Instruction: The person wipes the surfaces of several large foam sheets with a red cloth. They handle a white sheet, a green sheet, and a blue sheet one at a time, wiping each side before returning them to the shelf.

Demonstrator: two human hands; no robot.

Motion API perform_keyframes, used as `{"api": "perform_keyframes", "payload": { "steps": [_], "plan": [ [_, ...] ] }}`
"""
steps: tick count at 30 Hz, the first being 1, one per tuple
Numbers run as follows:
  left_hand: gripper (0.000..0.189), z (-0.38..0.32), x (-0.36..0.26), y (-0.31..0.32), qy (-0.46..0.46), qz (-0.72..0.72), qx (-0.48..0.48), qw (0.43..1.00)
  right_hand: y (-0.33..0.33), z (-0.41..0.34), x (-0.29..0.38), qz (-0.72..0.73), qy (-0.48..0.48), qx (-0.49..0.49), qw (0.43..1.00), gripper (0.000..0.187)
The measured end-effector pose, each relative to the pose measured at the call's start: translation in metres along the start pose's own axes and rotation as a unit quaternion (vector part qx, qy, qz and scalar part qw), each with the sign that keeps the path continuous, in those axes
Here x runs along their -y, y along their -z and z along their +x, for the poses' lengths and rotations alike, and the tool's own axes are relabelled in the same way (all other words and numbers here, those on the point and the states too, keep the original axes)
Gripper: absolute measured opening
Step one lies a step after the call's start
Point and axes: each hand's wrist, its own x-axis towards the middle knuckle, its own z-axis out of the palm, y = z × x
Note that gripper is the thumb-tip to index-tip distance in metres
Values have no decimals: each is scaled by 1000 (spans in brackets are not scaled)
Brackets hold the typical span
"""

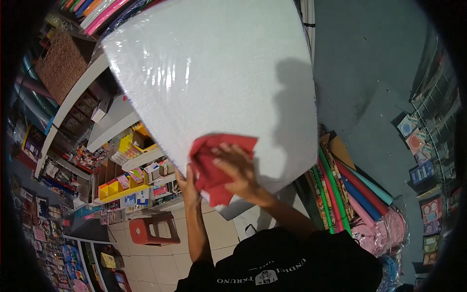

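A large white panel [204, 91], which looks like foam board, fills the middle of the view at a tilt. Glossy wrinkles at its upper left look like clear plastic film. Over its lower part lies a crumpled red cloth [209, 160]. My right hand [237, 171] presses on this cloth with its fingers spread, slightly blurred. At the panel's lower left edge, my left hand [189, 186] grips the border beside the cloth, thumb on the front; its other fingers are mostly hidden.
Shelves [146, 160] with yellow bins [124, 188] stand left. A red plastic stool [153, 230] is on the tiled floor [160, 262]. Coloured rolls [357, 186] lean at the right, by pink plastic-wrapped goods [381, 233]. A wire rack [436, 109] with packaged goods runs along the far right.
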Motion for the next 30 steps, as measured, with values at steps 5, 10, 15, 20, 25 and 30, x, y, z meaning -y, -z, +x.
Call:
{"api": "perform_keyframes", "payload": {
  "steps": [5, 10, 15, 20, 25, 30],
  "plan": [
    [70, -4, -17, 28, 29, 7, -105, 994, 83, -17, -79, -131, -214, -245, 936, 48],
    [68, -11, -31, 16, 46, 41, -145, 988, 128, -8, -100, -243, -206, -299, 899, 44],
    [65, -10, -28, 19, 21, -11, -131, 991, 121, 61, -80, -215, -77, -228, 947, 45],
    [66, 4, -46, 1, -37, -38, -183, 982, 111, -16, -86, -174, -116, -229, 951, 45],
    [67, -3, -51, 5, -24, -60, -125, 990, 90, -67, -83, -141, -172, -240, 945, 48],
    [67, -7, -23, -28, 1, -12, -187, 982, 56, 2, -38, -51, -211, -82, 973, 69]
  ]
}}
